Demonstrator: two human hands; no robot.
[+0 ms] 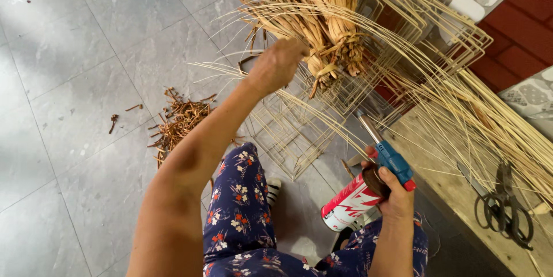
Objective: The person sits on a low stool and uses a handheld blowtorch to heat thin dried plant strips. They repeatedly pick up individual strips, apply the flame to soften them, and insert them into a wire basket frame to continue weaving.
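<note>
2 hands were at work. At centre top of the frame, the left hand (278, 63) was closed around thin pale reed strands (322, 110) beside a bound bundle of brown reeds (322, 17). Toward the lower right, the right hand (394, 193) was wrapped around a red-and-white gas canister (348, 205) with a blue torch head (393, 159), nozzle angled up at the strands. Scissors (501, 208) lay on the wooden desk (443, 185). Heating the strands seemed in hand; it called for a steady aim.

Navy floral trousers (239, 219), bare forearms.
</note>
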